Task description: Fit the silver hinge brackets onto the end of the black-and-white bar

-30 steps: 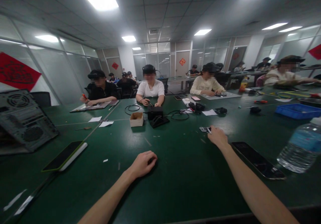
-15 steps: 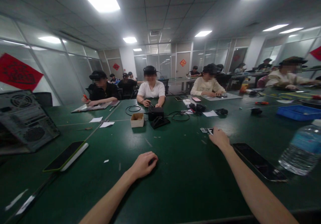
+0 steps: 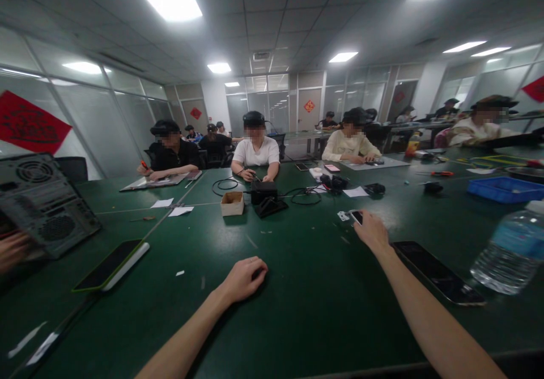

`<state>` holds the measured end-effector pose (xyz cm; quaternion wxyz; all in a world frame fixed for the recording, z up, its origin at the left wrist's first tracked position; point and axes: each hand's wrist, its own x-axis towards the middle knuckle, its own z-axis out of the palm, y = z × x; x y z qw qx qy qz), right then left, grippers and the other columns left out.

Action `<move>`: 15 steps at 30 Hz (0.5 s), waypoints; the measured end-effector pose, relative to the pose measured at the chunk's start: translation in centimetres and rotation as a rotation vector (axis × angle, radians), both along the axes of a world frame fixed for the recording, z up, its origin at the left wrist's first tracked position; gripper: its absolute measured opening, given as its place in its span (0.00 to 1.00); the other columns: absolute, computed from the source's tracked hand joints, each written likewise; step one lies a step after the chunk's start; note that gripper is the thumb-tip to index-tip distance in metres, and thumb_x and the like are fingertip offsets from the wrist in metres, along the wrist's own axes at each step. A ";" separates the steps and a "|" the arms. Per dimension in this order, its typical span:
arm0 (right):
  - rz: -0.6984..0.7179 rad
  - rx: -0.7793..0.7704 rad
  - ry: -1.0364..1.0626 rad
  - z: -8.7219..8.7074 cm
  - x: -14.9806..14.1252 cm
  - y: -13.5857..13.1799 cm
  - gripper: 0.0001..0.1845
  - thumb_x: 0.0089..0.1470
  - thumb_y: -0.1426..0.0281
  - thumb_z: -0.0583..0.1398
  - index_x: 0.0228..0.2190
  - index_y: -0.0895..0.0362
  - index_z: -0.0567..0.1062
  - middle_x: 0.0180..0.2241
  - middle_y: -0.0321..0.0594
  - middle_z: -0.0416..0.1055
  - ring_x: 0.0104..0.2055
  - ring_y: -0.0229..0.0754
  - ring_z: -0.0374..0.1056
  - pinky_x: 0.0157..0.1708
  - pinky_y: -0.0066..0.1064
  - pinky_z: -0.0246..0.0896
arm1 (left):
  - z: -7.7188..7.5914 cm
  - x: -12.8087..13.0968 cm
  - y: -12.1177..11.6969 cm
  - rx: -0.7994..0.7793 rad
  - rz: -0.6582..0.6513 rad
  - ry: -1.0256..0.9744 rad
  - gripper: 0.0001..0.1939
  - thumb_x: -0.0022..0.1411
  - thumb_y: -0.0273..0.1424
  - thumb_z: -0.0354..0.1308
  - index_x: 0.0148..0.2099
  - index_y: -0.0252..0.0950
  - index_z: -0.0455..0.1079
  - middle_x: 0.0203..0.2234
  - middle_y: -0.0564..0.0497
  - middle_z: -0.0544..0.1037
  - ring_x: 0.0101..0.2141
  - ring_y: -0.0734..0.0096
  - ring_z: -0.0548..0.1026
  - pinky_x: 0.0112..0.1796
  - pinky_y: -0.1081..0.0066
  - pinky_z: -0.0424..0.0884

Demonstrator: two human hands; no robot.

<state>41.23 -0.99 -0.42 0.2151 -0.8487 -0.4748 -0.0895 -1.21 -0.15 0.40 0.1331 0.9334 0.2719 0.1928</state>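
Observation:
My left hand (image 3: 243,278) rests on the green table (image 3: 293,322), its fingers loosely curled with nothing visible in them. Farther forward and to the right, my right hand (image 3: 372,230) is closed on a small silver metal part (image 3: 351,216) with a dark patch. One end of the part, with holes in it, sticks out left of the fingers; the rest is hidden. Beside my right forearm lies a black smartphone (image 3: 436,271).
A clear water bottle (image 3: 505,251) and a blue tray (image 3: 504,191) stand at right. Ahead are a small cardboard box (image 3: 232,204) and a black device (image 3: 264,193) with cables. A computer case (image 3: 53,209) and a green-edged phone (image 3: 111,263) are at left. Co-workers sit opposite.
The metal part in my right hand has tilted slightly. My left hand stays put. Another person's hand has appeared beside the computer case at the left edge.

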 end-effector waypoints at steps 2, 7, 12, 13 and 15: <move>0.004 0.023 -0.023 0.0 0.0 0.0 0.22 0.55 0.70 0.54 0.52 0.60 0.65 0.47 0.52 0.67 0.50 0.52 0.63 0.43 0.36 0.59 | 0.0 0.0 0.0 -0.007 0.001 0.005 0.08 0.63 0.28 0.48 0.39 0.36 0.69 0.32 0.50 0.73 0.32 0.71 0.71 0.34 0.73 0.66; 0.001 0.040 0.008 -0.2 0.3 0.1 0.21 0.55 0.70 0.55 0.50 0.59 0.67 0.46 0.50 0.69 0.49 0.52 0.63 0.42 0.36 0.59 | 0.2 0.0 -0.1 -0.009 0.004 0.016 0.08 0.63 0.28 0.48 0.39 0.35 0.69 0.32 0.50 0.73 0.32 0.72 0.71 0.34 0.73 0.66; -0.035 -0.015 0.116 -0.4 0.7 0.4 0.21 0.53 0.67 0.57 0.50 0.56 0.68 0.43 0.49 0.72 0.45 0.51 0.67 0.39 0.36 0.61 | 0.5 0.2 -0.3 -0.011 0.010 0.023 0.09 0.63 0.28 0.48 0.38 0.35 0.69 0.32 0.49 0.73 0.32 0.71 0.71 0.34 0.74 0.66; -0.040 -0.009 0.121 -0.4 0.7 0.4 0.21 0.53 0.67 0.57 0.50 0.56 0.69 0.42 0.49 0.72 0.45 0.51 0.67 0.39 0.35 0.61 | 0.6 0.2 -0.3 -0.009 0.010 0.023 0.08 0.63 0.28 0.48 0.38 0.35 0.69 0.32 0.49 0.73 0.32 0.71 0.71 0.34 0.74 0.67; -0.036 0.000 0.132 -0.4 0.7 0.4 0.21 0.54 0.66 0.57 0.49 0.56 0.69 0.41 0.48 0.72 0.44 0.50 0.68 0.39 0.35 0.61 | 0.5 0.2 -0.3 -0.007 0.009 0.022 0.08 0.63 0.28 0.48 0.38 0.35 0.69 0.32 0.49 0.73 0.32 0.71 0.71 0.34 0.73 0.67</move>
